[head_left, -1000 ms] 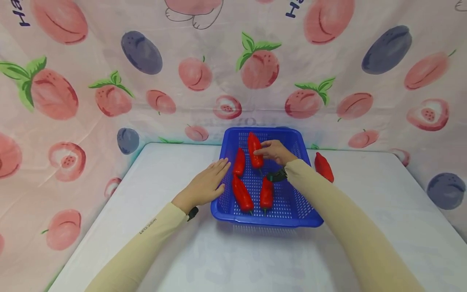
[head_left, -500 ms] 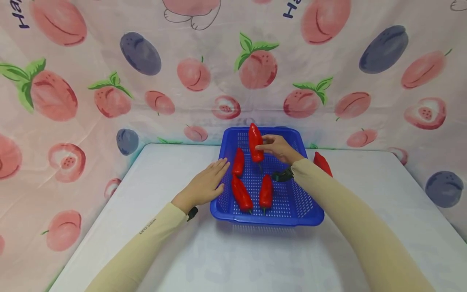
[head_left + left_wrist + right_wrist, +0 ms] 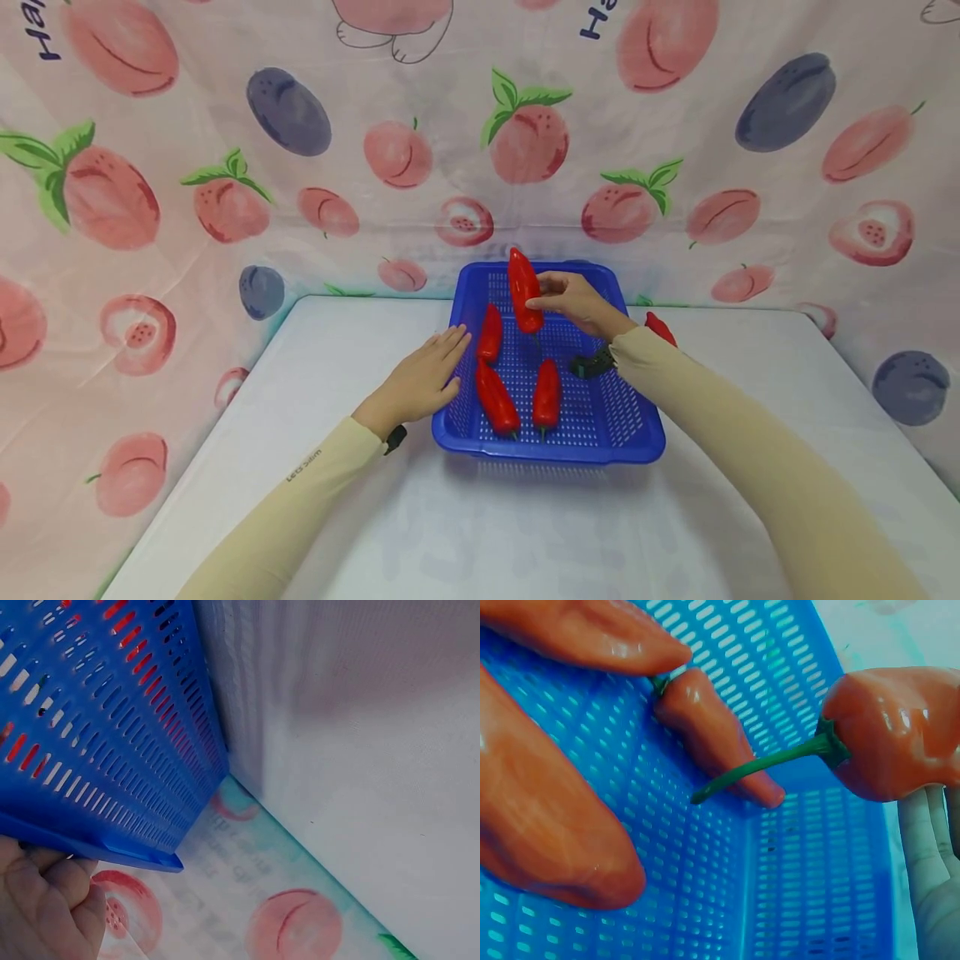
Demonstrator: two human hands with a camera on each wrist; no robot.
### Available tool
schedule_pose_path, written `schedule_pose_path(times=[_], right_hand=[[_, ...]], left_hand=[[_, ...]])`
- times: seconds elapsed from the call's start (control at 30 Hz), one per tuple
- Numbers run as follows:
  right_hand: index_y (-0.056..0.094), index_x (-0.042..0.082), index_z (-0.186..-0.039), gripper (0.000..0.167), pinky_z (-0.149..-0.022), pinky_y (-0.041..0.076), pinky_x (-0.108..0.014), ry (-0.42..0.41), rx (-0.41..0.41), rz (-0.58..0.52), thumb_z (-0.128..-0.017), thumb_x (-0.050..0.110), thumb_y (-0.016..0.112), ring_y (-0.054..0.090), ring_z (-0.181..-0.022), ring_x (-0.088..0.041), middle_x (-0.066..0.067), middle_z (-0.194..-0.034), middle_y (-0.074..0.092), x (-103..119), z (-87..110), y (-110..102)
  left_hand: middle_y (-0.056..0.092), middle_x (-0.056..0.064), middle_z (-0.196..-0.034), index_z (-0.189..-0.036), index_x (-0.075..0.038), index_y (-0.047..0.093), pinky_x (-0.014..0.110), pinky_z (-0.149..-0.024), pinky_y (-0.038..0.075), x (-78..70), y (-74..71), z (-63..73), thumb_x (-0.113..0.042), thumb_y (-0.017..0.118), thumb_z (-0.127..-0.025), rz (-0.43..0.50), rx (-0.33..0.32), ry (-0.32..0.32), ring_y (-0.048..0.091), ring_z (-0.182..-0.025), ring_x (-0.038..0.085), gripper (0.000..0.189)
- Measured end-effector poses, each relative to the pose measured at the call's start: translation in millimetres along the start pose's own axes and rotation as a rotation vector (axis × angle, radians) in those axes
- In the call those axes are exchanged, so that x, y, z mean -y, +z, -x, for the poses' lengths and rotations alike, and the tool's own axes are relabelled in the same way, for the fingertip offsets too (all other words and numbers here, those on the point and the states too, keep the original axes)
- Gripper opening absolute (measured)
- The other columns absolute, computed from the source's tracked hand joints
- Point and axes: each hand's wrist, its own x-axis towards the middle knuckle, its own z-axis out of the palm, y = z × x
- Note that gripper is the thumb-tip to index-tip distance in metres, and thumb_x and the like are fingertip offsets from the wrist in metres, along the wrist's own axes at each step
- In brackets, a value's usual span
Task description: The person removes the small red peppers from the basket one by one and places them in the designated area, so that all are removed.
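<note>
My right hand (image 3: 585, 304) pinches a long red pepper (image 3: 522, 287) between thumb and fingers. It is held up over the back of the blue plastic basket (image 3: 551, 451), tip up. In the right wrist view its curved green stem (image 3: 761, 766) points away from the fingers. Three more red peppers lie on the basket floor: one far left (image 3: 491, 335), one near left (image 3: 497, 402), one near the middle (image 3: 547, 396). My left hand (image 3: 420, 379) rests with straight fingers on the basket's left rim; the left wrist view shows it touching the rim from outside.
Outside the basket, to its right, another red pepper (image 3: 659, 327) lies on the white table (image 3: 360, 333), partly hidden by my right sleeve (image 3: 720, 417). A fruit-print cloth (image 3: 375, 108) hangs as a wall behind the table's back edge.
My right hand has lifted the pepper up from inside the basket, and the forearm has shifted a little right, covering more of the outside pepper. The left hand stays where it was.
</note>
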Motion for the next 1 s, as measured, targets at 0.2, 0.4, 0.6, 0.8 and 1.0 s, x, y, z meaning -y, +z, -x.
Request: schedule_pose_path(times=[0.2,0.4,0.6,0.8,1.0], right_hand=[[0.051,0.000,-0.130,0.049,-0.100,0.047,-0.042,-0.029,0.016,0.024,-0.085,0.012,0.067,0.061,-0.094,-0.014,-0.003,-0.103,0.064,11.7,13.8,0.8],[0.051,-0.002,-0.129,0.048,-0.093,0.052,-0.033,-0.065,0.034,0.034,-0.085,0.011,0.066,0.062,-0.091,-0.011,0.004,-0.097,0.065,18.5,26.7,-3.7],[0.050,-0.004,-0.128,0.047,-0.084,0.053,-0.022,-0.076,0.029,0.014,-0.086,0.009,0.065,0.062,-0.090,-0.010,0.007,-0.093,0.065,21.2,36.5,-14.8],[0.047,-0.006,-0.128,0.045,-0.081,0.052,-0.018,-0.088,0.013,0.010,-0.087,0.008,0.062,0.061,-0.089,-0.009,0.010,-0.092,0.065,26.3,49.5,-30.3],[0.050,-0.001,-0.128,0.044,-0.087,0.051,-0.022,-0.078,-0.020,0.040,-0.088,0.012,0.062,0.060,-0.097,-0.011,0.009,-0.099,0.065,30.1,62.0,-46.3]], left_hand=[[0.021,0.017,-0.156,-0.148,0.001,0.023,0.042,-0.119,0.018,0.0,-1.8,1.4,-0.025,0.044,-0.092,-0.021,-0.004,-0.011,0.018,-0.145,0.030,0.064],[0.021,0.018,-0.155,-0.147,0.002,0.023,0.043,-0.119,0.018,-0.7,-1.4,1.2,-0.026,0.045,-0.092,-0.039,-0.014,-0.017,0.019,-0.145,0.031,0.066],[0.022,0.019,-0.155,-0.147,0.002,0.024,0.042,-0.119,0.018,-0.9,-0.7,0.9,-0.027,0.045,-0.091,-0.030,-0.006,-0.014,0.019,-0.145,0.031,0.066],[0.020,0.019,-0.155,-0.147,0.003,0.024,0.042,-0.119,0.018,1.9,2.4,-0.4,-0.026,0.044,-0.092,-0.018,-0.006,0.003,0.018,-0.145,0.032,0.066],[0.018,0.018,-0.156,-0.147,0.003,0.023,0.041,-0.119,0.017,1.1,0.6,-1.2,-0.026,0.045,-0.092,-0.022,0.011,0.001,0.017,-0.145,0.031,0.066]])
